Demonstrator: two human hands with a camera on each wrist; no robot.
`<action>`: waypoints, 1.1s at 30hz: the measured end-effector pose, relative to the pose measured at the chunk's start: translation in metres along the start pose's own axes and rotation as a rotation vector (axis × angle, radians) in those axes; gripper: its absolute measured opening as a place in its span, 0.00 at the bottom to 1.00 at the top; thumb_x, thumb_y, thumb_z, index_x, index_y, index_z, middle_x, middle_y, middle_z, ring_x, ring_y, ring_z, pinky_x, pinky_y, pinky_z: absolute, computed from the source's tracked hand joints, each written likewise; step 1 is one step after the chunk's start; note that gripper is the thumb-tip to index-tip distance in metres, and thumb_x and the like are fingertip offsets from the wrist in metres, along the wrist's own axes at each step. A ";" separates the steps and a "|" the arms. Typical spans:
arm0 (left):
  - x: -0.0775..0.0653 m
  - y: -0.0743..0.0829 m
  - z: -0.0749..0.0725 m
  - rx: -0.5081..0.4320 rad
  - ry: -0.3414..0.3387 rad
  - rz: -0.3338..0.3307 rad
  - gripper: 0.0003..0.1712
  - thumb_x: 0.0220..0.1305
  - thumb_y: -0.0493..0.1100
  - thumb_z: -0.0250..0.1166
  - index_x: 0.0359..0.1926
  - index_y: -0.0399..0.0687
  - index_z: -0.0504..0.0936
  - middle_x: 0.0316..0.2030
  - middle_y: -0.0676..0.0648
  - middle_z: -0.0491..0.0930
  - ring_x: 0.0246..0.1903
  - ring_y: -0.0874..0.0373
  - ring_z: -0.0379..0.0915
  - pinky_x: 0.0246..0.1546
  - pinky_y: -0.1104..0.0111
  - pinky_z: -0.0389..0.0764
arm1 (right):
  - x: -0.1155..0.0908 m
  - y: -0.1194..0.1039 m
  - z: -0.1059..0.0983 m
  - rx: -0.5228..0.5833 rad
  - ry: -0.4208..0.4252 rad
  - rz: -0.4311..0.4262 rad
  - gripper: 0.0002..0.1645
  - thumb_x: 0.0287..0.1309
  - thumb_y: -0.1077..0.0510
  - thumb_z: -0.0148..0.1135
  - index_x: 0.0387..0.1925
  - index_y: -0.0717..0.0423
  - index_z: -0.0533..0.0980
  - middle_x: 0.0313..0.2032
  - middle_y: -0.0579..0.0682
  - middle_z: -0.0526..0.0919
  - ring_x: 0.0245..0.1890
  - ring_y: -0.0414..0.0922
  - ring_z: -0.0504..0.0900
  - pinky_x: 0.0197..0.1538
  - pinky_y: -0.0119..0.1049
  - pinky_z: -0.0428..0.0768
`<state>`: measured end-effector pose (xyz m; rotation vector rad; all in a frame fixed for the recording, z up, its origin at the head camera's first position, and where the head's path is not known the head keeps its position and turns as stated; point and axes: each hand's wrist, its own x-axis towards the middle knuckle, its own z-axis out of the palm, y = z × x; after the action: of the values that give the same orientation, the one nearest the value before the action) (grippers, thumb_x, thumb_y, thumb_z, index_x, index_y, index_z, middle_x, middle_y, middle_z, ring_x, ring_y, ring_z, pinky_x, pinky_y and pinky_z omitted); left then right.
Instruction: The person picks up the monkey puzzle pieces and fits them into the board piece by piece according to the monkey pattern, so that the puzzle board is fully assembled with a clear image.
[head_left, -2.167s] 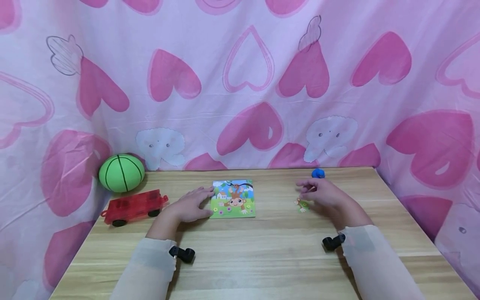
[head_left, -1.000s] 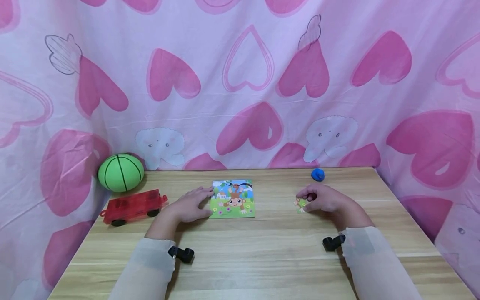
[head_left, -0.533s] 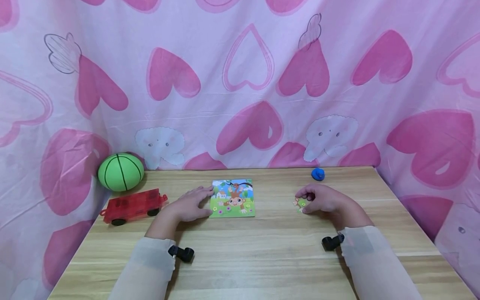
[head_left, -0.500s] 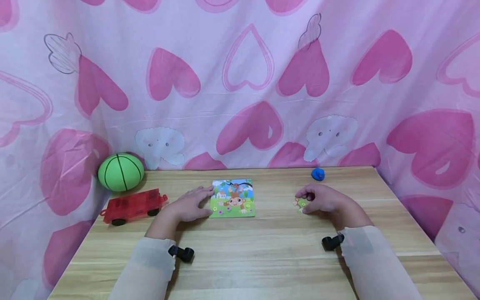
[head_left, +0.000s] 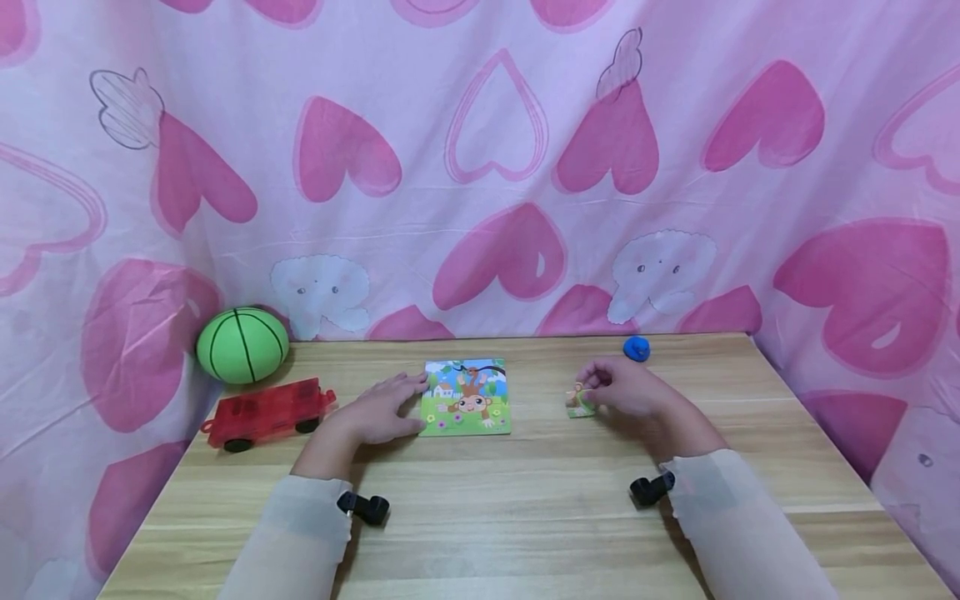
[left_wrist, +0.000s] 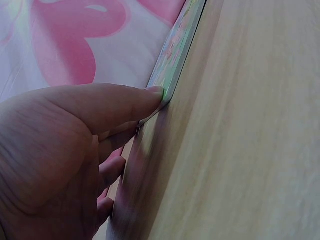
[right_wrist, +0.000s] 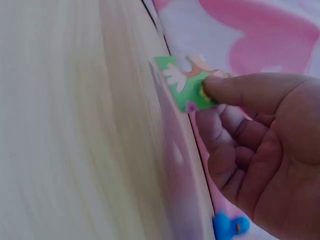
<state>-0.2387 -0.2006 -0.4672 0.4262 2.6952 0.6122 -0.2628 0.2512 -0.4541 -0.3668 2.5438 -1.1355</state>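
A square puzzle board (head_left: 467,397) printed with a hanging monkey, a house and flowers lies flat left of centre on the table. My left hand (head_left: 388,408) rests along its left edge, fingers relaxed, the thumb tip pressing the near corner in the left wrist view. To the right of the board, my right hand (head_left: 622,387) pinches a small jigsaw piece (right_wrist: 187,87) between thumb and fingers. Green, with a pale monkey hand and flowers on it, the piece is tilted and close over the wood; the thumb covers part of its face.
A blue toy (head_left: 637,348) sits at the back, beyond my right hand. On the left stand a red transparent toy wagon (head_left: 266,411) with black wheels and a green ball (head_left: 243,346). A pink heart-print curtain (head_left: 480,167) closes in the wooden table (head_left: 495,517).
My right hand has taken hold of the jigsaw piece, turned it and brought it left, toward the board. My left hand and the board have stayed put.
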 end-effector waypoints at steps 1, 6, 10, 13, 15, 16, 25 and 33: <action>0.000 0.000 0.000 0.001 0.000 0.002 0.46 0.69 0.58 0.70 0.83 0.60 0.63 0.86 0.54 0.55 0.88 0.43 0.40 0.84 0.35 0.49 | 0.001 -0.005 0.004 0.010 -0.009 -0.008 0.10 0.70 0.58 0.70 0.51 0.51 0.81 0.43 0.52 0.84 0.42 0.48 0.78 0.40 0.35 0.83; -0.001 0.001 -0.001 0.003 -0.002 0.003 0.46 0.69 0.58 0.70 0.83 0.59 0.64 0.86 0.54 0.55 0.88 0.42 0.40 0.84 0.35 0.49 | 0.012 -0.031 0.026 0.067 -0.061 -0.013 0.09 0.70 0.58 0.70 0.49 0.47 0.81 0.42 0.50 0.84 0.43 0.48 0.79 0.45 0.38 0.82; -0.001 0.002 -0.001 -0.002 -0.003 0.001 0.46 0.69 0.58 0.71 0.83 0.59 0.64 0.86 0.53 0.55 0.87 0.42 0.40 0.84 0.34 0.49 | 0.021 -0.047 0.043 0.095 -0.090 -0.018 0.09 0.71 0.58 0.69 0.50 0.46 0.82 0.43 0.50 0.86 0.45 0.48 0.80 0.50 0.40 0.80; -0.001 0.003 -0.001 -0.001 -0.001 0.002 0.46 0.69 0.58 0.71 0.83 0.58 0.64 0.86 0.52 0.56 0.87 0.41 0.41 0.84 0.34 0.49 | 0.028 -0.057 0.052 0.125 -0.117 -0.031 0.09 0.71 0.59 0.68 0.50 0.46 0.81 0.44 0.50 0.86 0.46 0.49 0.81 0.51 0.40 0.80; -0.002 0.003 0.000 -0.003 -0.003 0.002 0.46 0.69 0.57 0.71 0.83 0.58 0.64 0.86 0.52 0.56 0.87 0.41 0.41 0.83 0.33 0.49 | 0.032 -0.062 0.057 0.142 -0.126 -0.036 0.10 0.71 0.60 0.68 0.50 0.46 0.82 0.44 0.50 0.86 0.46 0.49 0.81 0.51 0.39 0.81; -0.001 0.003 0.000 -0.003 -0.004 0.000 0.46 0.69 0.58 0.71 0.83 0.59 0.64 0.86 0.52 0.56 0.87 0.41 0.40 0.84 0.33 0.49 | 0.033 -0.065 0.060 0.153 -0.131 -0.034 0.10 0.71 0.60 0.68 0.50 0.46 0.82 0.44 0.50 0.86 0.46 0.49 0.81 0.51 0.39 0.81; -0.001 0.003 -0.001 0.008 -0.007 0.011 0.46 0.69 0.58 0.70 0.83 0.57 0.64 0.86 0.51 0.56 0.87 0.41 0.40 0.84 0.34 0.48 | 0.047 -0.081 0.073 0.128 -0.135 -0.072 0.09 0.70 0.57 0.70 0.49 0.43 0.83 0.44 0.48 0.86 0.47 0.49 0.81 0.51 0.41 0.81; -0.002 0.003 -0.001 0.003 -0.001 0.017 0.45 0.69 0.57 0.71 0.82 0.56 0.65 0.86 0.51 0.57 0.87 0.41 0.41 0.84 0.34 0.48 | 0.057 -0.084 0.085 0.141 -0.138 -0.078 0.10 0.68 0.60 0.70 0.49 0.46 0.82 0.43 0.50 0.86 0.42 0.47 0.81 0.43 0.38 0.83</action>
<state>-0.2368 -0.1993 -0.4643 0.4505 2.6947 0.6126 -0.2726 0.1190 -0.4553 -0.4938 2.3342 -1.2631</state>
